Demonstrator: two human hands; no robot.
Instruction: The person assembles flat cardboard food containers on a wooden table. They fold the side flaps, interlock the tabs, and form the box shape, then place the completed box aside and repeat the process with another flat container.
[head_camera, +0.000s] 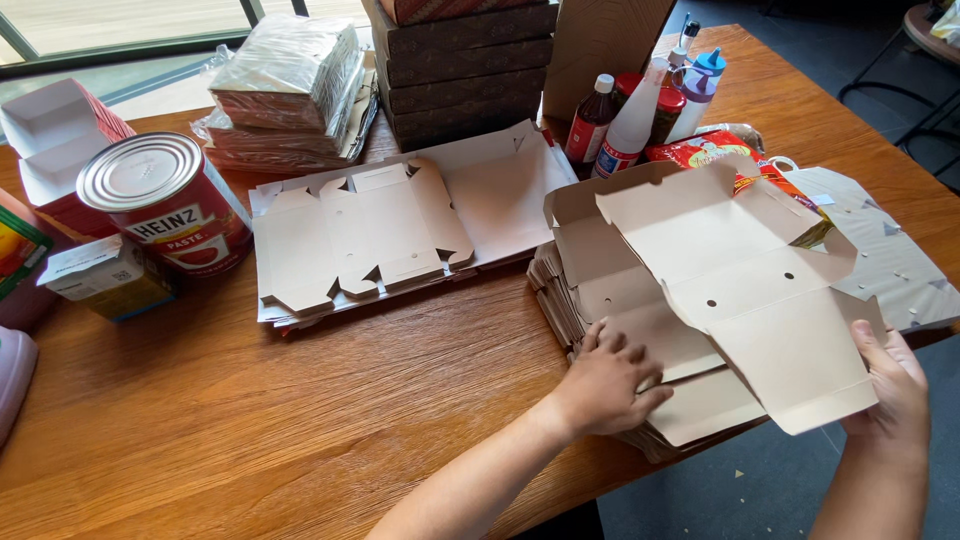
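A flat, unfolded cardboard box blank (740, 270), pale brown with round holes, lies on top of a stack of similar blanks (560, 300) at the right end of the wooden table (300, 410). My right hand (890, 385) grips the blank's near right corner, thumb on top. My left hand (610, 380) presses flat with spread fingers on the stack's near left part, just under the top blank.
A second pile of flat blanks (370, 230) lies mid-table. A large red tin can (170, 200) and small cartons stand at left. Wrapped packs (290, 90), dark stacked boxes (460, 60), sauce bottles (640, 110) and a red snack bag (710, 150) sit at the back.
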